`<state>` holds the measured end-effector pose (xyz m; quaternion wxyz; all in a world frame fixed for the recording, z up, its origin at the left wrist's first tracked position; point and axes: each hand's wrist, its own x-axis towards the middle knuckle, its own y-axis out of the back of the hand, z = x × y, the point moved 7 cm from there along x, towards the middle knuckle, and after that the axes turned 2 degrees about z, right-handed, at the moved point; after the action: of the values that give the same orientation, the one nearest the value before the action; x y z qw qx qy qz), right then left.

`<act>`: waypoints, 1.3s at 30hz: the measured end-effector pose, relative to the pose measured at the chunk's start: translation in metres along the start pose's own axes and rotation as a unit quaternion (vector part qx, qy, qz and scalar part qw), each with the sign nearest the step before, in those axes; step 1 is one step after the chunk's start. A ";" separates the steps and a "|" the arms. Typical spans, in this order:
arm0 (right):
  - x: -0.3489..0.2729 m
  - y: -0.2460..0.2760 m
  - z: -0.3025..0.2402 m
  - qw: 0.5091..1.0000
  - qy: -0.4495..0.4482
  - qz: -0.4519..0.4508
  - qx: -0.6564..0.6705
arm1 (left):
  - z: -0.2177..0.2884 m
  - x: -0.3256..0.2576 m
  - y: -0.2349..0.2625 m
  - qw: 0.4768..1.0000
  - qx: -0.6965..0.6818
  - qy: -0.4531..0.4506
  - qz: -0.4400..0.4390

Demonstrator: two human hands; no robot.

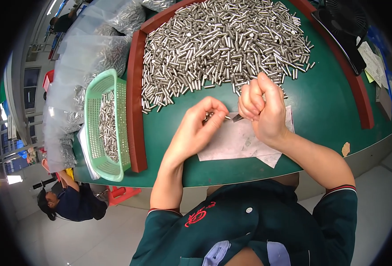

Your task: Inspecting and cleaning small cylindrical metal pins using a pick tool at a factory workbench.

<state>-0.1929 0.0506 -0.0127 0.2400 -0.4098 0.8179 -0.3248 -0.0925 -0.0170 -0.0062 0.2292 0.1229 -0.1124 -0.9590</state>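
Note:
My left hand (197, 128) is closed on several small metal pins (209, 116), and one pin sticks out between the thumb and index fingertip. My right hand (265, 108) is curled into a fist around a small tool with a flat dark metal blade (237, 118). The blade's end points at the pin, close to the left fingertips; whether they touch I cannot tell. The tool's handle is hidden in my fingers. Under both hands lies a stained pale cloth (231, 144). Just beyond them spreads a large heap of shiny metal pins (222, 44).
Dark red wooden rails (136, 106) border the green tabletop (173, 133). Left of the rail stands a light green plastic basket (126, 150) partly filled with pins. Clear bags of pins (111, 53) line the far left. A black fan (344, 17) stands back right. Another person (74, 199) works at left.

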 end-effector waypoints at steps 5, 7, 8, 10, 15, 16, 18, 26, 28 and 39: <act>-0.001 -0.007 -0.003 0.999 0.014 -0.016 -0.043 | 0.015 -0.007 -0.011 0.945 0.305 -0.113 0.027; -0.001 -0.008 -0.003 0.999 0.010 -0.014 -0.041 | 0.015 -0.008 -0.009 0.942 0.323 -0.086 0.031; -0.001 -0.006 -0.002 0.999 0.007 -0.016 -0.041 | 0.013 -0.007 -0.008 0.949 0.307 -0.067 0.025; -0.002 -0.004 -0.002 0.999 0.003 -0.008 -0.034 | 0.012 -0.008 -0.005 0.957 0.284 -0.048 0.009; -0.006 -0.006 -0.003 1.000 0.012 -0.002 -0.026 | 0.010 -0.007 -0.004 0.959 0.281 -0.024 0.007; -0.007 -0.005 -0.002 1.000 0.012 0.004 -0.008 | 0.009 -0.007 -0.003 0.963 0.269 -0.016 0.013; -0.006 -0.004 -0.002 1.000 0.014 0.011 0.009 | 0.009 -0.007 -0.003 0.963 0.266 -0.028 0.020; -0.005 -0.006 -0.003 1.000 0.021 0.015 0.007 | 0.011 -0.008 -0.002 0.964 0.261 -0.031 0.035; -0.005 -0.005 -0.002 1.000 0.023 0.015 0.007 | 0.011 -0.008 -0.002 0.964 0.262 -0.029 0.034; -0.019 -0.025 -0.004 0.983 0.143 -0.040 -0.104 | 0.011 -0.005 -0.001 0.971 0.236 0.005 0.031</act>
<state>-0.1724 0.0565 0.0110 0.0634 -0.4145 0.8560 -0.3025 -0.0917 -0.0115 0.0049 0.2240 0.1752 -0.3382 -0.8971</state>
